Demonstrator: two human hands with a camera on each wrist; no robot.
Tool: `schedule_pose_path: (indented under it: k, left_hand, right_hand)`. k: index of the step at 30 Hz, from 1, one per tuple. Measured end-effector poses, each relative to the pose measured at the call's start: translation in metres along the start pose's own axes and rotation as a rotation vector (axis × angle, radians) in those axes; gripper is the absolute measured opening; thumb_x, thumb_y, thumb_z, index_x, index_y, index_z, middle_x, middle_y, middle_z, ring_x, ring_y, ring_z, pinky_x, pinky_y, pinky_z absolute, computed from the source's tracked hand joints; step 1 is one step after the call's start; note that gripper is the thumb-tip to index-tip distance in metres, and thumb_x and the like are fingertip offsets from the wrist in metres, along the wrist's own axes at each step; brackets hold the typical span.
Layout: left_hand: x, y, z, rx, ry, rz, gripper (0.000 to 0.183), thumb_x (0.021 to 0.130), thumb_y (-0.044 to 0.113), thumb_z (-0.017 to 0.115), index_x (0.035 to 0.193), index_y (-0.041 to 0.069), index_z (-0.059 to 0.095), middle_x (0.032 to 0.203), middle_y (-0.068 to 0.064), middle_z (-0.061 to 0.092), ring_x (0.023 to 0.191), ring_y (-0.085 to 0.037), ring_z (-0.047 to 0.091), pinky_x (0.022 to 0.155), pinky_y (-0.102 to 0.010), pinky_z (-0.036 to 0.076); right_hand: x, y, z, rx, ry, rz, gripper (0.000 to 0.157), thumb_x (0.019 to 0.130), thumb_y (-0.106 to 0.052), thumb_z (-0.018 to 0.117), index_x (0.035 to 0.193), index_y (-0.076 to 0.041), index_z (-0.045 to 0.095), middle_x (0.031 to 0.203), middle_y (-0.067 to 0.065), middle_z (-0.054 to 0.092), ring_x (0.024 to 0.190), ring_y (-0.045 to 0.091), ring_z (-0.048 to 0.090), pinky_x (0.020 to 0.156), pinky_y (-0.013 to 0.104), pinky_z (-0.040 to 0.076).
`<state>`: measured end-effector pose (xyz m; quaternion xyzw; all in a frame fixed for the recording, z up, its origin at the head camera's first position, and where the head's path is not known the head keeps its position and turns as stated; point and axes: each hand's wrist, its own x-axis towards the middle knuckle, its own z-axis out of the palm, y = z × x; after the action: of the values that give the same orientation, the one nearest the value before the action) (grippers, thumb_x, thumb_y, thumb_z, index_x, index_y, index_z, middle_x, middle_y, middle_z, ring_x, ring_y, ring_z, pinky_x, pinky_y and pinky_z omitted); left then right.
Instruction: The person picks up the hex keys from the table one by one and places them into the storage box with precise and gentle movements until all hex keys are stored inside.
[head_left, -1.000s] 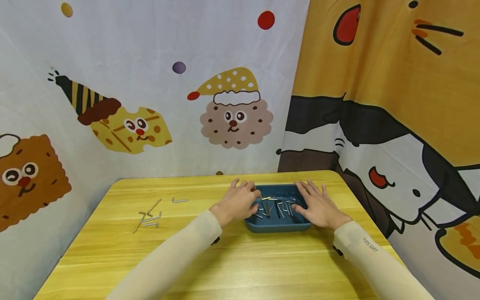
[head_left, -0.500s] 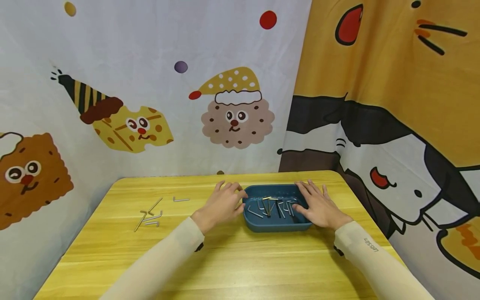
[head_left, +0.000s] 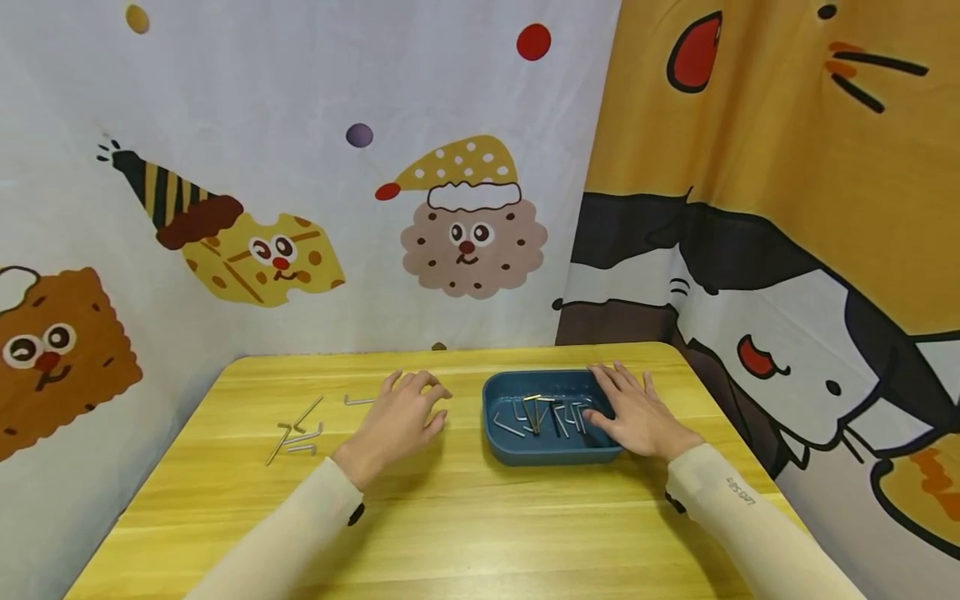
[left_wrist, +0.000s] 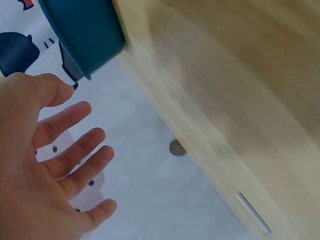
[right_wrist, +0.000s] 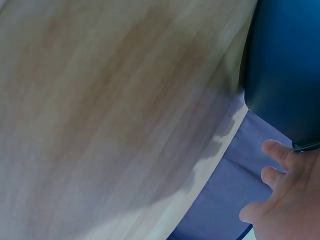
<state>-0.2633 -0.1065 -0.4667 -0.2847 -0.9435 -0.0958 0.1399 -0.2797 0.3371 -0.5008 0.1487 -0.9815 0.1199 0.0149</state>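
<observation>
In the head view my left hand [head_left: 397, 421] hovers over the table between the loose hex keys and the tray, its fingers apart and holding nothing. The left wrist view shows the same hand [left_wrist: 65, 150] with an empty palm. My right hand [head_left: 637, 412] rests on the right rim of a blue tray [head_left: 540, 457], thumb over the inside and fingers stretched along the far corner. Several hex keys [head_left: 510, 426], silver, brass-toned and black, lie inside the tray. More loose hex keys [head_left: 305, 437] lie in a small group on the left of the table.
One more hex key [head_left: 356, 401] lies apart near my left hand, partly hidden by it. The wooden table [head_left: 480, 525] ends at the back against a printed curtain [head_left: 315, 83]. Another printed curtain [head_left: 787, 250] hangs along the right side.
My left hand has come out of the tray and moved left across the table, its fingers spreading. My right hand has stayed on the tray's right side.
</observation>
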Motion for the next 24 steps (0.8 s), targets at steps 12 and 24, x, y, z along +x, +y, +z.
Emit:
schedule_pose_path:
  k: [12,24]
  left_hand:
    - [-0.058,-0.042,-0.016,0.044,0.074,-0.155,0.024,0.108,0.023,0.083,0.130,0.013,0.085,0.137,-0.014,0.079,0.128,-0.043,0.076,0.124,-0.083,0.047]
    - [-0.107,-0.073,-0.018,0.040,0.092,-0.398,0.032,0.103,0.024,0.086,0.128,0.005,0.083,0.126,-0.025,0.080,0.117,-0.054,0.076,0.115,-0.087,0.047]
  right_hand:
    - [0.002,0.003,0.003,-0.007,-0.014,0.008,0.093,0.116,-0.061,0.062,0.187,-0.012,0.026,0.191,0.025,0.031,0.180,0.055,0.017,0.140,0.088,0.002]
    - [0.002,0.001,0.002,-0.006,-0.006,0.002,0.093,0.116,-0.062,0.061,0.186,-0.010,0.028,0.190,0.026,0.032,0.180,0.056,0.018,0.140,0.088,0.003]
